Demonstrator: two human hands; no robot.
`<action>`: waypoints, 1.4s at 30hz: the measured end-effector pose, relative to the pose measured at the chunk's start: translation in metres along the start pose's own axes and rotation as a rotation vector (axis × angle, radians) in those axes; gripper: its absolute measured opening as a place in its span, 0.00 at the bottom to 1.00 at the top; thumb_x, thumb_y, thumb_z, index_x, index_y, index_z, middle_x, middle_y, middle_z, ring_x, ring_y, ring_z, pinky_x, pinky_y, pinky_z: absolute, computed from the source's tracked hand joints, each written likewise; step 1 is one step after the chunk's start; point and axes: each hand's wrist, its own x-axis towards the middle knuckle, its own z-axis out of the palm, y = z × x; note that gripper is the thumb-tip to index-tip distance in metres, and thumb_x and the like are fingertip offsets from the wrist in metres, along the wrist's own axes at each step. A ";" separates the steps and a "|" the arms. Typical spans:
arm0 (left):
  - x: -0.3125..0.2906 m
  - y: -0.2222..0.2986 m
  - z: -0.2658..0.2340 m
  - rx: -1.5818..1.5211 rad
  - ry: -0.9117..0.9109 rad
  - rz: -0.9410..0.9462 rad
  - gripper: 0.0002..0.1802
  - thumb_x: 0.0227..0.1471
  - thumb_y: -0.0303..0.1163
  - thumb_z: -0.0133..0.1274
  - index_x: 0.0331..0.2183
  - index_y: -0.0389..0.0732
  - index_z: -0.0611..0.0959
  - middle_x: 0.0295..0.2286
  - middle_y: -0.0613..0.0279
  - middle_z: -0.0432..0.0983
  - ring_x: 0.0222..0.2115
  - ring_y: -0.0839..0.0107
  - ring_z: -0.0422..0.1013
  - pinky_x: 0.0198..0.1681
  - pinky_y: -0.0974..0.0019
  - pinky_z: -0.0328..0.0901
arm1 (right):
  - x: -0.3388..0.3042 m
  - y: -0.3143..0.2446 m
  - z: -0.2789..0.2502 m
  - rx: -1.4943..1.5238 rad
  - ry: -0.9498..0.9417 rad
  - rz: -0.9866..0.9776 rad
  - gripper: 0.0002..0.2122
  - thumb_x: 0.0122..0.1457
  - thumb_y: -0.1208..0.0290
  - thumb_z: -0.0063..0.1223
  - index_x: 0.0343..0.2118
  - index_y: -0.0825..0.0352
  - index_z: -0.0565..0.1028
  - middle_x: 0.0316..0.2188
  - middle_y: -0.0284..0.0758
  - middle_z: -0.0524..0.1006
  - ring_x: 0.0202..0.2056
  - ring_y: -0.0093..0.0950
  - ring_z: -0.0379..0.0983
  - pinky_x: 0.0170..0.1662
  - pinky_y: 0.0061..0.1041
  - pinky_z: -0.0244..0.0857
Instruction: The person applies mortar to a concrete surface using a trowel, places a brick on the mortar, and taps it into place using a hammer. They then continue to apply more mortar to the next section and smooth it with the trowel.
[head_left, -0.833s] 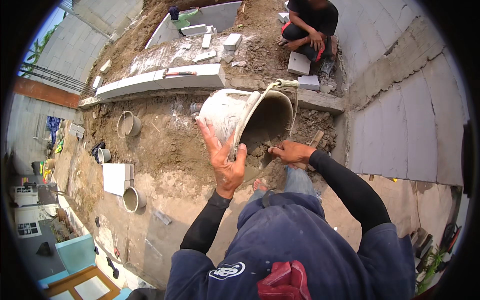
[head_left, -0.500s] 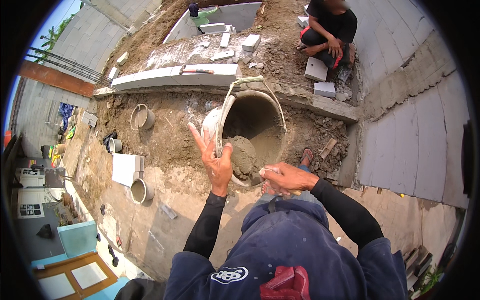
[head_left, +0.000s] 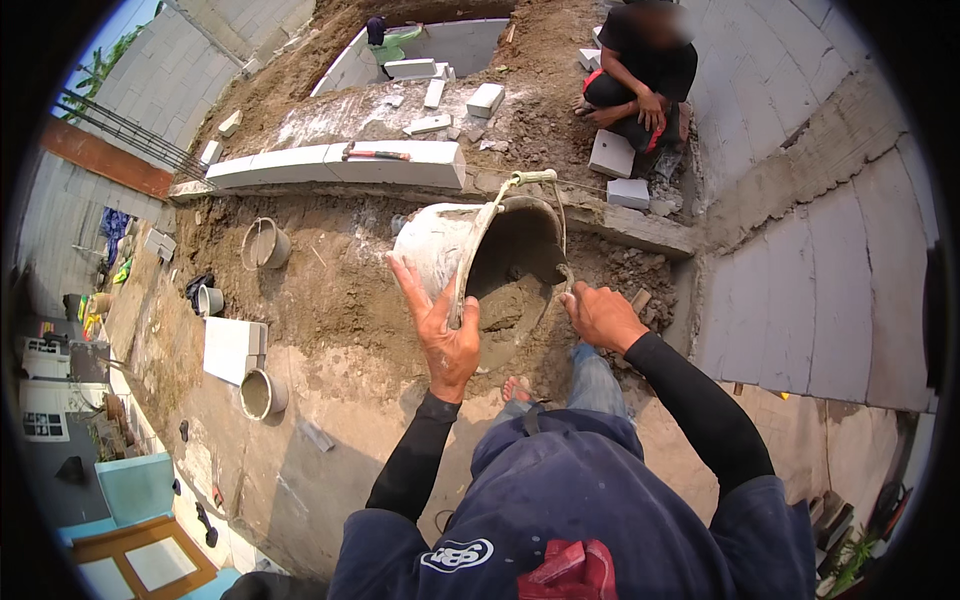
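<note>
A large whitish bucket (head_left: 430, 240) is tilted with its mouth facing me. Grey wet mortar (head_left: 510, 310) lies inside it, and the rope-like handle (head_left: 535, 177) rises over the far rim. My left hand (head_left: 445, 340) grips the bucket's left rim, with fingers spread along the outer wall and the thumb over the edge. Closed at the bucket's right rim, my right hand (head_left: 605, 318) holds a mortar-coated tool, apparently a trowel (head_left: 566, 275), mostly hidden by the fist and rim.
Beyond the bucket runs a low row of white blocks (head_left: 300, 165) with a red-handled hammer (head_left: 375, 153) on top. A person (head_left: 640, 85) squats at the far right beside loose blocks (head_left: 611, 153). Smaller buckets (head_left: 266, 245) and stacked blocks (head_left: 235, 350) stand to the left.
My right hand has moved up and away from me, from the near rim to the right rim. The bucket mouth has shifted, and mortar inside has spread; my left hand stays on the rim.
</note>
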 end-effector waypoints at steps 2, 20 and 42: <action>-0.002 0.005 0.009 -0.045 -0.012 -0.031 0.25 0.48 0.16 0.57 0.50 0.39 0.85 0.71 0.46 0.29 0.71 0.44 0.40 0.68 0.49 0.49 | 0.007 0.016 0.023 0.190 -0.212 0.068 0.23 0.70 0.54 0.41 0.40 0.75 0.76 0.22 0.50 0.79 0.23 0.49 0.76 0.35 0.47 0.71; -0.045 -0.107 -0.020 -0.270 0.120 -0.740 0.38 0.52 0.20 0.56 0.64 0.28 0.66 0.72 0.54 0.37 0.61 0.67 0.59 0.61 0.65 0.58 | -0.020 0.024 0.031 1.246 -0.863 0.159 0.21 0.73 0.53 0.41 0.46 0.70 0.76 0.18 0.25 0.67 0.12 0.14 0.61 0.16 0.16 0.60; -0.238 -0.143 -0.065 0.051 0.758 -1.663 0.31 0.56 0.29 0.54 0.59 0.57 0.66 0.55 0.56 0.69 0.54 0.46 0.66 0.50 0.25 0.61 | 0.220 0.475 0.127 0.861 -0.244 0.542 0.24 0.68 0.50 0.47 0.46 0.72 0.75 0.22 0.38 0.76 0.22 0.32 0.75 0.29 0.37 0.69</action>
